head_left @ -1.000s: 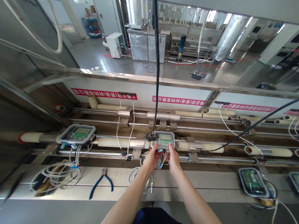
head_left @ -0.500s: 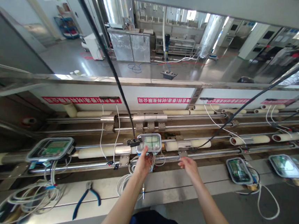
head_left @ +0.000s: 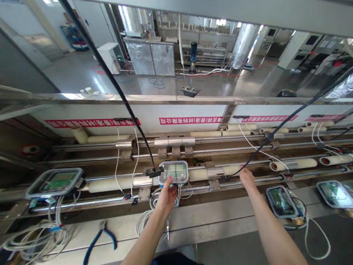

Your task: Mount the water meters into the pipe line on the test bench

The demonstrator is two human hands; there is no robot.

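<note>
And there's the split: a second ago both hands were on the clear box, and now only the left hand has it, thumb pressed on the near edge of the lid and the other fingers tucked underneath, mostly out of sight but evidently gripping it; the right hand has let go and swung well out to the right, over to the far end of a cream tube, just where a black cable comes slanting down; its fingers look bent inwards, though whether they've closed on the cable, on the tube or on nothing, I can't make out from here; so, as I judge it, the left grip is now the only hand support the box has, while the right is busy elsewhere; the box itself sits right in the middle of things, above the front metal rail and between tube sections, green board showing through the lid, with a black connector hard by its left end on a second cable and white wires bunched below; the view has swung a touch as well, and down on the metal ledge the blue-handled pliers lie untouched, splayed near a loose coil of white cable, with another lidded box above that coil, well apart from either hand
</note>
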